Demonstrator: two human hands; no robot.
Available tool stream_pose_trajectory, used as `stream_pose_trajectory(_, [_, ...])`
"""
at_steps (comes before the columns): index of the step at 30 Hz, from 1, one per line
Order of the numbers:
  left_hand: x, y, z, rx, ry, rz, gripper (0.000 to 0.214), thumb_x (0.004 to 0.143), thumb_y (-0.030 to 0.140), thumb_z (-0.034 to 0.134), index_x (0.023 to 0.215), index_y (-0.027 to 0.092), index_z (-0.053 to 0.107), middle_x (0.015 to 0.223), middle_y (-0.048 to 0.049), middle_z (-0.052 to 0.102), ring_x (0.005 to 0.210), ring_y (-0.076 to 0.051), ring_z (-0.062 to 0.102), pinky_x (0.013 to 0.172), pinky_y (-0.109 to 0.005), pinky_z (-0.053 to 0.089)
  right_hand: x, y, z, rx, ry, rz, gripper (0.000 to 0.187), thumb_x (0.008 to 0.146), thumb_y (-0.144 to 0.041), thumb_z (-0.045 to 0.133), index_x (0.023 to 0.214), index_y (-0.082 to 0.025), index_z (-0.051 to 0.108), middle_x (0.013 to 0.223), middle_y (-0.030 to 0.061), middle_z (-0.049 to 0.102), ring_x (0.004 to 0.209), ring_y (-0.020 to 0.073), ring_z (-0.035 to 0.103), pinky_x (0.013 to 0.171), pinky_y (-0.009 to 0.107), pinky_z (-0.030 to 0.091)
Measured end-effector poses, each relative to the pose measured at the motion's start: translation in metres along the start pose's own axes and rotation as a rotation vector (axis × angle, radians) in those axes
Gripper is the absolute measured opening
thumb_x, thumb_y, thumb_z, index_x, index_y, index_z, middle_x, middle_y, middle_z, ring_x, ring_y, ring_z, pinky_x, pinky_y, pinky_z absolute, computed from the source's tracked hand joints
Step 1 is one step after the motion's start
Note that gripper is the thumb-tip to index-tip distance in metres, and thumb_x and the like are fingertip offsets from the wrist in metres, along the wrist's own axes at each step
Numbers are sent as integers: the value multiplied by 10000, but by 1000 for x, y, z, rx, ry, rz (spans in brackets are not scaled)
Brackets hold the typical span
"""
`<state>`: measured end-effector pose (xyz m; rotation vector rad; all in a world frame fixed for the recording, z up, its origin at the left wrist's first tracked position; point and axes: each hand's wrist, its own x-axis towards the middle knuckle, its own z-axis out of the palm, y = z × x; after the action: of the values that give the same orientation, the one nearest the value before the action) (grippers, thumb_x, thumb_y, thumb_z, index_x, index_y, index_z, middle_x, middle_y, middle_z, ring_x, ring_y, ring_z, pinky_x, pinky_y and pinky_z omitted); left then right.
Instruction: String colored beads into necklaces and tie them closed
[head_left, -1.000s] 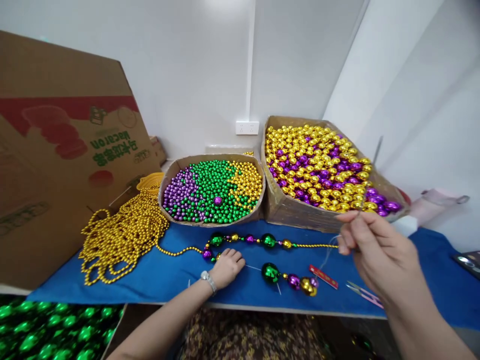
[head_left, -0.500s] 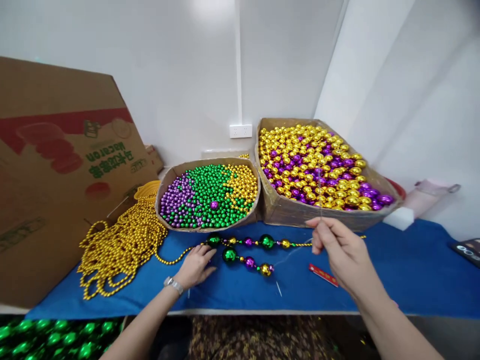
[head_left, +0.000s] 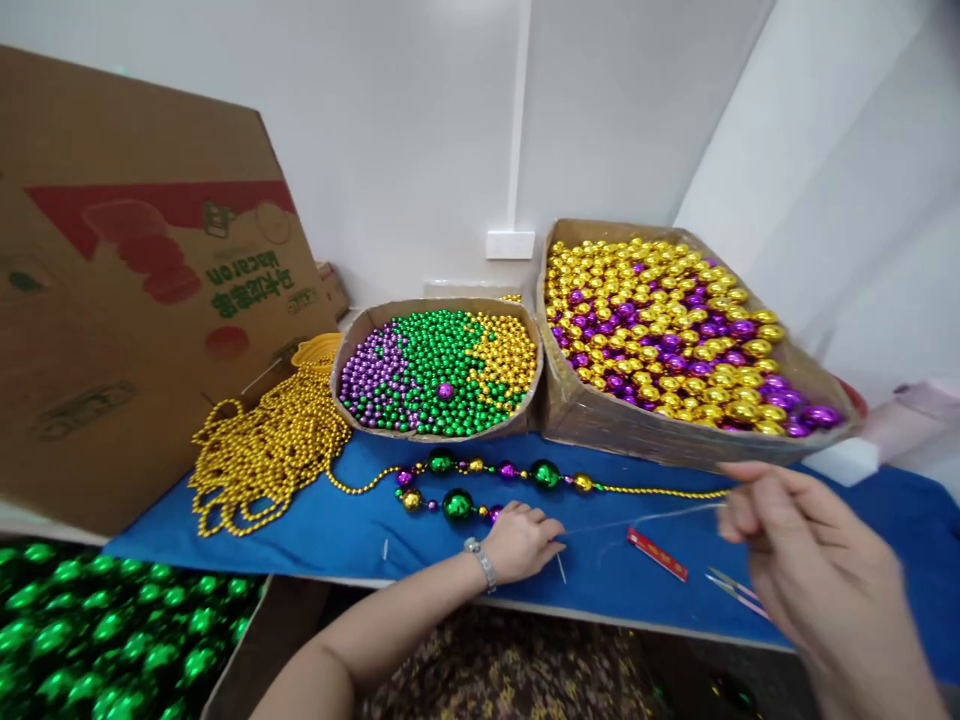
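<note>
- Low in the middle of the frame I see my left hand (head_left: 523, 541) resting palm down on the blue cloth (head_left: 330, 540), with a watch (head_left: 481, 563) on its wrist. Its fingers are curled onto the cloth right beside a big green bead (head_left: 457, 505); I cannot tell whether they pinch anything.
- At the lower right my right hand (head_left: 795, 560) is lifted off the table and blurred. Its thumb and fingers are pinched together on a thin clear thread (head_left: 637, 518), which runs leftward toward the left hand.
- The bead string (head_left: 495, 470) lies across the middle of the cloth: green, purple and gold beads in a row, bending back at its left end through a gold bead to the big green one.
- A thin gold bead chain (head_left: 660, 491) carries on from that row toward the right hand.
- At the left a heap of gold chain (head_left: 262, 450) sits on the cloth.
- Behind the string, at centre, a round cardboard tray (head_left: 439, 370) holds small purple, green and gold beads.
- At the upper right a tilted cardboard box (head_left: 675, 330) is full of large gold and purple beads.
- A small red strip (head_left: 658, 554) and small scissors (head_left: 731, 588) lie on the cloth near the right hand.
- A large cardboard carton (head_left: 135, 290) fills the upper left.
- Green beads (head_left: 97, 640) fill the lower left corner.
</note>
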<state>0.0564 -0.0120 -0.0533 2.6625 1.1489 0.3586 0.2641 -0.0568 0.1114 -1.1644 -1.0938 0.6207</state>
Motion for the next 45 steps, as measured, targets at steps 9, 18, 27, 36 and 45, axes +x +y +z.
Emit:
stream_pose_trajectory(9, [-27, -23, -6, 54, -1, -82, 310, 888, 451, 419, 1051, 252, 594, 822, -48, 624, 782, -196, 584, 708, -305, 439, 24, 32, -29, 227, 340, 149, 402, 527, -466, 820, 735, -177, 634, 511, -49, 430, 499, 76, 362, 435, 228, 295])
stream_pose_trajectory(18, [-38, -20, -11, 114, -17, -144, 388, 878, 493, 401, 1148, 250, 537, 865, -66, 624, 822, -232, 580, 690, -328, 471, 21, 51, -40, 214, 356, 164, 394, 520, -468, 815, 716, -183, 626, 552, -37, 485, 497, 86, 434, 476, 272, 368])
stream_pose_trajectory(27, [-44, -30, -13, 106, 29, -219, 374, 887, 494, 383, 1154, 280, 536, 863, -59, 616, 827, -225, 562, 692, -324, 465, 28, 67, -40, 171, 321, 244, 397, 461, -455, 811, 726, -218, 634, 572, -14, 534, 483, 130, 494, 484, 330, 396])
stream_pose_trajectory(36, [-56, -42, -6, 199, 25, -215, 304, 889, 433, 421, 1049, 214, 557, 916, -87, 585, 900, -245, 505, 712, -346, 434, 29, 64, -35, 170, 349, 262, 441, 410, -494, 825, 689, -224, 614, 645, 7, 532, 478, 107, 460, 404, 270, 330])
stream_pose_trajectory(45, [-65, -45, -10, 227, 0, -201, 310, 871, 429, 453, 1068, 202, 528, 940, -92, 578, 923, -260, 496, 722, -367, 431, 38, 59, -21, 212, 355, 264, 382, 357, -407, 843, 612, -222, 626, 526, -25, 425, 472, 102, 372, 394, 267, 271])
